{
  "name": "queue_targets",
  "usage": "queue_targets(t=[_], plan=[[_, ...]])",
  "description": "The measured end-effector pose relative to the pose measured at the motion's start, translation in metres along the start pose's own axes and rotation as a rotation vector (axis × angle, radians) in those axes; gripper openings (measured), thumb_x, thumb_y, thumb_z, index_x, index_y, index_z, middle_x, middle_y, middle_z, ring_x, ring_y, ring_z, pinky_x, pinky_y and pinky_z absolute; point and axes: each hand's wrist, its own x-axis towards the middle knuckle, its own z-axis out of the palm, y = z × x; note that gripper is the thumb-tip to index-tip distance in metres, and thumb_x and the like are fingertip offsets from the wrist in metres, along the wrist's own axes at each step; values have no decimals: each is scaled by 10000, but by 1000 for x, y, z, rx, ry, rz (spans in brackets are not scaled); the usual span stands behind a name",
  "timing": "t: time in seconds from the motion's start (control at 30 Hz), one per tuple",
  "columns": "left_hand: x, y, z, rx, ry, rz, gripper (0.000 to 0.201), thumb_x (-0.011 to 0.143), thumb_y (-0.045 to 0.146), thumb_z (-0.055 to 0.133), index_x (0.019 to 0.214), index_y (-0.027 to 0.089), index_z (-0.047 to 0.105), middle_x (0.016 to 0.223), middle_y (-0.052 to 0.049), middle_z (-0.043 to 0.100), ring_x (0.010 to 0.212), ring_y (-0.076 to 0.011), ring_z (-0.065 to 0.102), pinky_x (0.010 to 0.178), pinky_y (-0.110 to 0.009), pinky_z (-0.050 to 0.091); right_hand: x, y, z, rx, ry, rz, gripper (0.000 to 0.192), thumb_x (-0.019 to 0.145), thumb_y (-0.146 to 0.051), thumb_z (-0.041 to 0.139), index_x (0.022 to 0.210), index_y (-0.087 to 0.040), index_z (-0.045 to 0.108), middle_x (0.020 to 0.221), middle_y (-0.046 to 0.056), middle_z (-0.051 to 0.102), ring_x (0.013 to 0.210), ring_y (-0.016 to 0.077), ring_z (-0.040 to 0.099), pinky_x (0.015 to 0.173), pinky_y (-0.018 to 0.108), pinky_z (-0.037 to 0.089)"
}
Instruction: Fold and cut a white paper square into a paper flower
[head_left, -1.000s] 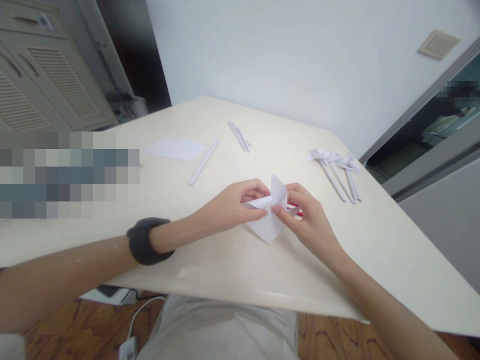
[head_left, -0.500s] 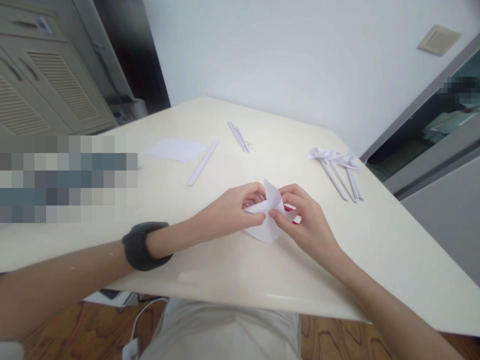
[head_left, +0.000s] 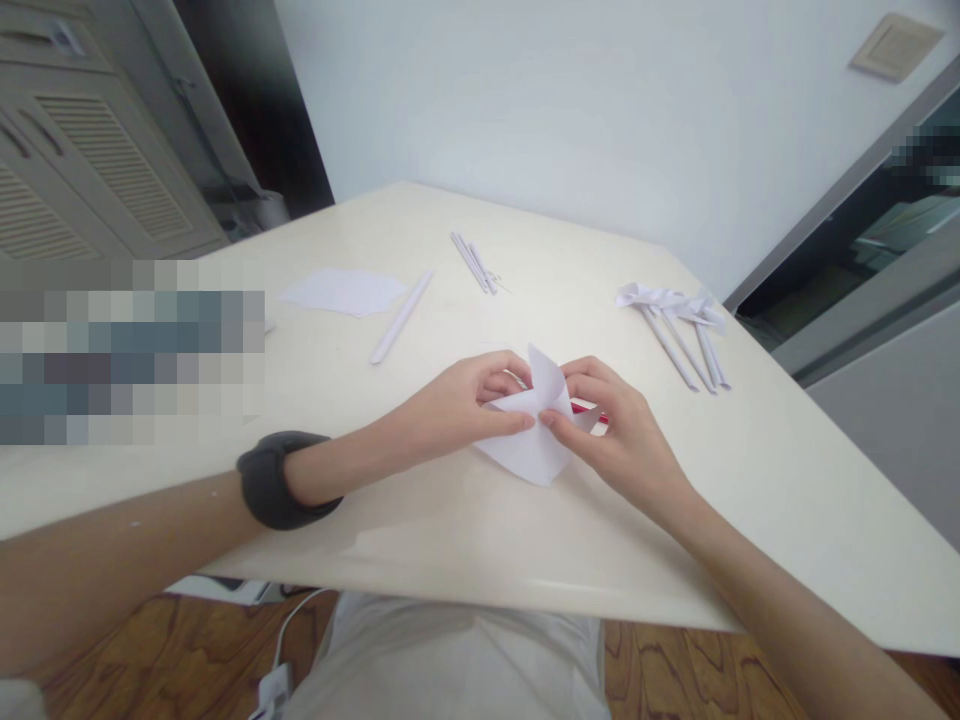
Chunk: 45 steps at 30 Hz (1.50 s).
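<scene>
On the cream table [head_left: 420, 520], left hand [head_left: 450, 412] and right hand [head_left: 619, 440], each grip pinching the folded white paper [head_left: 534, 450]

Both forearms reach in from the near edge and converge toward the middle. Left forearm comes from low left, bare, with a dark band around the wrist. Left hand [head_left: 469, 405] curled, knuckles up, thumb pressed toward the fingertips in a pinch. Right forearm enters from low right, angled up and inward. Right hand [head_left: 619, 440] palm down, fingers bent, thumb and index tip pinched together. The two pinches meet tip to tip, almost touching each other. Wrists low, both roughly level.
</scene>
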Motion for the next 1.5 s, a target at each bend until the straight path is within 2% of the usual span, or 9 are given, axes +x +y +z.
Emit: queue_targets(t=[0.17, 0.3, 0.47, 0.57, 0.73, 0.83, 1.0, 1.13, 1.5], plan=[[-1, 3, 0, -53, -2, -34, 249, 725, 184, 603, 959, 198, 519, 928, -37, 646, 850, -195, 632, 702, -301, 476, 1, 5, -2, 145, -59, 80, 71, 806, -233, 581, 835, -207, 641, 976, 19, 565, 873, 147, 541, 666, 258, 409], [-3, 10, -2, -127, -41, -37, 242, 719, 176, 614, 940, 197, 518, 912, -27, 646, 802, -174, 625, 658, -269, 465, 2, 9, -2, 322, -133, 170, 137, 815, -313, 578, 882, -208, 634, 985, 27, 572, 918, 173, 550, 737, 293, 429], [-3, 14, -5, -176, -42, -77, 262, 712, 212, 645, 949, 201, 534, 910, -27, 647, 823, -191, 624, 684, -289, 467, 4, 9, -7, 315, -155, 156, 210, 829, -384, 551, 967, -231, 594, 1064, 39, 565, 995, 198, 543, 800, 328, 441], [-2, 13, -10, -216, 2, -77, 303, 707, 264, 661, 982, 196, 552, 971, -45, 651, 873, -211, 622, 731, -311, 467, 8, 12, -15, 275, -115, 29, 347, 812, -408, 569, 1127, -280, 505, 1203, 44, 499, 1074, 209, 508, 842, 348, 451], [0, 12, -22, -270, 123, -95, 477, 681, 280, 680, 1126, 180, 544, 1141, -87, 609, 997, -250, 591, 780, -333, 464, 12, 14, -29, 41, 125, -329, 569, 674, -415, 717, 1179, -331, 469, 1301, 36, 395, 1251, 266, 342, 1004, 419, 349], [0, 13, -27, -270, 149, -89, 528, 654, 268, 690, 1153, 172, 546, 1094, -98, 633, 991, -272, 593, 764, -353, 474, 8, 9, -33, -167, 164, -415, 423, 666, -382, 733, 1049, -349, 556, 1329, 7, 349, 1264, 292, 315, 1025, 449, 310], [1, 12, -24, -275, 117, -65, 488, 671, 294, 685, 1124, 177, 545, 1065, -89, 638, 916, -244, 619, 713, -327, 476, 3, 6, -28, -357, 91, -464, 27, 747, -344, 661, 770, -334, 671, 1344, -59, 318, 1253, 314, 316, 998, 474, 308], [0, 10, -16, -237, 95, -64, 412, 698, 317, 671, 1062, 178, 538, 1042, -78, 634, 854, -208, 624, 686, -300, 465, 4, 5, -25, -309, 57, -500, 84, 774, -321, 636, 700, -292, 663, 1299, -36, 374, 1218, 280, 366, 993, 452, 315], [-5, 16, 3, -24, 108, 165, 205, 739, 164, 568, 941, 169, 531, 965, -46, 618, 923, -188, 588, 797, -305, 458, 4, 1, -16, -250, 44, -273, 75, 760, -287, 655, 709, -239, 628, 1314, 0, 402, 1236, 261, 337, 994, 443, 307]])
